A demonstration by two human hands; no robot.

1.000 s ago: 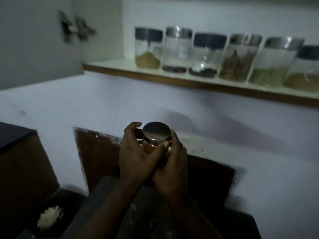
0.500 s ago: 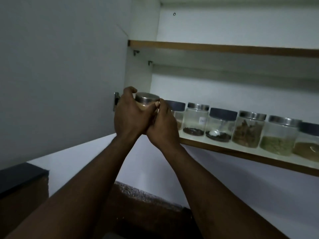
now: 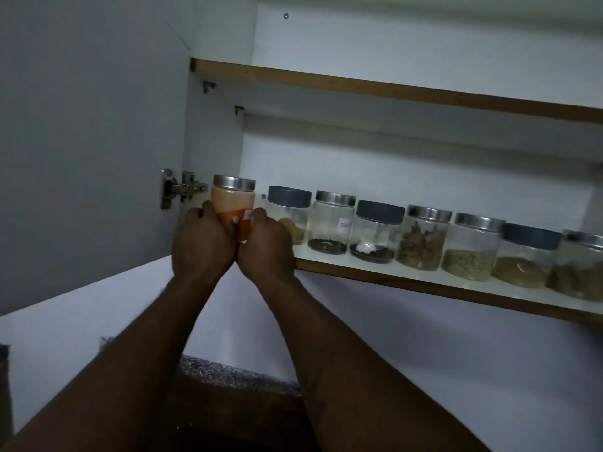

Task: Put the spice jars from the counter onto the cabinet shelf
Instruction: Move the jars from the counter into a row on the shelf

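A clear jar of orange spice (image 3: 232, 203) with a steel lid stands upright at the far left end of the lower cabinet shelf (image 3: 424, 283). My left hand (image 3: 203, 244) wraps its left side and my right hand (image 3: 266, 244) its right side; both hide the jar's base, so I cannot tell if it rests on the shelf. To its right runs a row of several spice jars, starting with a grey-lidded jar (image 3: 288, 213) and a steel-lidded jar of dark seeds (image 3: 332, 223).
The open cabinet door (image 3: 81, 141) hangs at the left on a metal hinge (image 3: 177, 189), close to the jar. An upper shelf (image 3: 391, 89) sits above the row. The dark stone counter (image 3: 228, 380) lies below, between my forearms.
Both hands lifted the orange jar from the counter up to the shelf and moved it in at the left end of the row. My grip slid down to the jar's lower half.
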